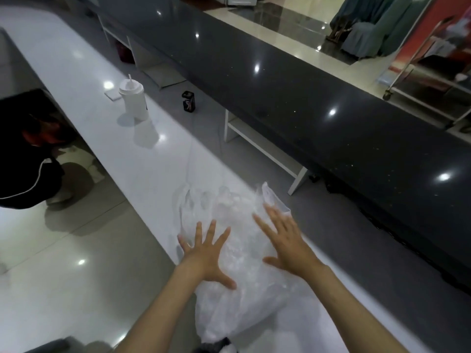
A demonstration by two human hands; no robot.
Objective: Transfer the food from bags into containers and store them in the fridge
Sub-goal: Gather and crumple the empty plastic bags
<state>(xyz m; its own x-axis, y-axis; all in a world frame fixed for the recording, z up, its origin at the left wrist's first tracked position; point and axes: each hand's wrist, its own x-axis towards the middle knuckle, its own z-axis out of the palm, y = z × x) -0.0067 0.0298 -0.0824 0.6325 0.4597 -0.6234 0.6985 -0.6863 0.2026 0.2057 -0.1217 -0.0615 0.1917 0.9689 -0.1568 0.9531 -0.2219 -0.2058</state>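
A large crumpled clear plastic bag lies on the white counter in front of me. Its contents are blurred and I cannot make them out. My left hand is spread flat with straight fingers over the bag's left side. My right hand is also spread with straight fingers, over the bag's right side near a loose flap of plastic. Neither hand holds anything. No container or fridge is in view.
A white lidded cup with a straw and a white napkin stand further along the counter. A small dark can sits on the lower grey ledge. A long dark counter runs at right. A person in dark clothes crouches at left.
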